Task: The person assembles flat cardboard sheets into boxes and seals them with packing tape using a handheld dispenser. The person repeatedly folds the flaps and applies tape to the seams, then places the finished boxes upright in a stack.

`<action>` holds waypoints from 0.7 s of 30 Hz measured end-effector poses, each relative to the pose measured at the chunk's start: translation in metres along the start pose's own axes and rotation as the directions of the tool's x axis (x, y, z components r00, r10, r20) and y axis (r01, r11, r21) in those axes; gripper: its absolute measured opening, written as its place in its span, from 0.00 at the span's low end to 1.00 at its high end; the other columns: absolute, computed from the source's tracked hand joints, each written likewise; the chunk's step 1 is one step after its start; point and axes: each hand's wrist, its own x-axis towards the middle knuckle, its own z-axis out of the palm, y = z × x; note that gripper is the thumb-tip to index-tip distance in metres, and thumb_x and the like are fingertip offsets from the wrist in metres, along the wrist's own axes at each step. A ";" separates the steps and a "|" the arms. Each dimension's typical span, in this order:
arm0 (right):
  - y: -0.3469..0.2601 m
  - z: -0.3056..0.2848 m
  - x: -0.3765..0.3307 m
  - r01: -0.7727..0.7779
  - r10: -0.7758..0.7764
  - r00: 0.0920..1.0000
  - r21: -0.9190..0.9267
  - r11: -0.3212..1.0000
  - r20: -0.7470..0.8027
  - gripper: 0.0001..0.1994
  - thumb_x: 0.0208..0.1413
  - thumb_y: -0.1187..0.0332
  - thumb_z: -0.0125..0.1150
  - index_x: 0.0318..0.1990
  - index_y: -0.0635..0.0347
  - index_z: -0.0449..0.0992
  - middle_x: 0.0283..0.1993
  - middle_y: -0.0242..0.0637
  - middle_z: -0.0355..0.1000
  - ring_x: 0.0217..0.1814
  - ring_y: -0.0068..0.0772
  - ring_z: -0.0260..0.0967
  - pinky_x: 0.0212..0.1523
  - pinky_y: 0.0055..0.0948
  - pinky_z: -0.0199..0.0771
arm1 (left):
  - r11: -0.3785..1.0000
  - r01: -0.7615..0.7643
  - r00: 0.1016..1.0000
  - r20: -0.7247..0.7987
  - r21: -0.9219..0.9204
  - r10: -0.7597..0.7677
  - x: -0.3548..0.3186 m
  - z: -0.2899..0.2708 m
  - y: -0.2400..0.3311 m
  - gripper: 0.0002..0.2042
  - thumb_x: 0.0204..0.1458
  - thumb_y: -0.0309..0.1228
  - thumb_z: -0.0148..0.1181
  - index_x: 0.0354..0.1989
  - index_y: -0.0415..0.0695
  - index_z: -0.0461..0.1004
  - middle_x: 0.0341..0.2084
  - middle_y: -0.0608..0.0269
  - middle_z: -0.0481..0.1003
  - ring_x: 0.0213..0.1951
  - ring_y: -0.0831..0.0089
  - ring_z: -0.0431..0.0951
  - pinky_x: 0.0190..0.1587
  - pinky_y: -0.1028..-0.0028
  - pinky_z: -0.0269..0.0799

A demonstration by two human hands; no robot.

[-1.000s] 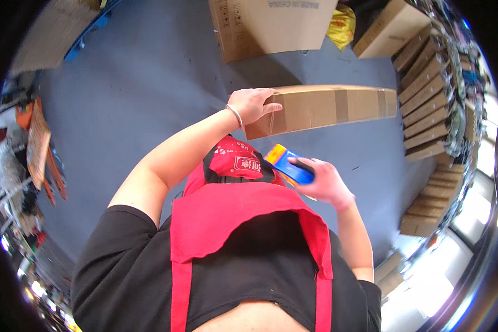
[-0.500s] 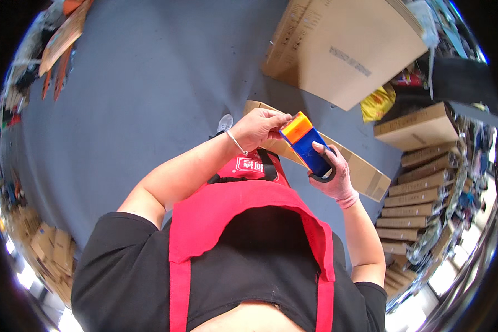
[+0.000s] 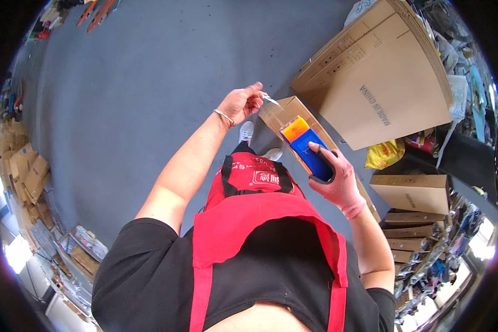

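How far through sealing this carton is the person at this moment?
Done: the long cardboard carton stands folded into shape in front of the person. In hand: the right hand grips a blue and orange tape dispenser at the carton's top, while the left hand pinches what looks like a loose strip of clear tape. Left: no tape shows along the visible seam, so sealing looks barely begun.

I am wearing a black short-sleeved shirt under a red apron (image 3: 260, 221) with black straps, a thin bracelet (image 3: 224, 117) on my left wrist, and white shoes (image 3: 247, 131).
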 end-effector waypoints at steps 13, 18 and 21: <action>-0.012 -0.010 -0.001 -0.095 0.096 0.994 -0.014 0.995 0.046 0.38 0.44 0.71 0.77 0.67 0.47 0.75 0.46 0.47 0.76 0.46 0.46 0.76 0.51 0.38 0.80 | 0.790 0.115 0.847 -0.474 0.602 0.239 0.053 -0.002 -0.140 0.31 0.60 0.51 0.70 0.64 0.41 0.75 0.51 0.55 0.82 0.53 0.67 0.81 0.56 0.68 0.75; -0.008 -0.002 -0.012 -0.061 0.061 0.998 0.003 0.998 -0.001 0.37 0.44 0.71 0.77 0.67 0.48 0.75 0.48 0.49 0.77 0.48 0.48 0.78 0.54 0.39 0.79 | 0.661 -0.320 0.885 -0.035 0.679 0.465 0.021 0.022 -0.092 0.35 0.70 0.55 0.52 0.73 0.37 0.64 0.70 0.45 0.68 0.73 0.57 0.65 0.73 0.63 0.60; -0.009 -0.010 -0.003 -0.081 0.081 0.995 0.006 0.997 0.058 0.37 0.46 0.70 0.77 0.69 0.48 0.74 0.48 0.50 0.76 0.49 0.48 0.78 0.56 0.38 0.79 | 0.629 -0.360 0.902 0.084 0.689 0.424 0.019 0.061 -0.099 0.40 0.72 0.61 0.39 0.74 0.32 0.60 0.73 0.38 0.62 0.75 0.49 0.61 0.76 0.66 0.56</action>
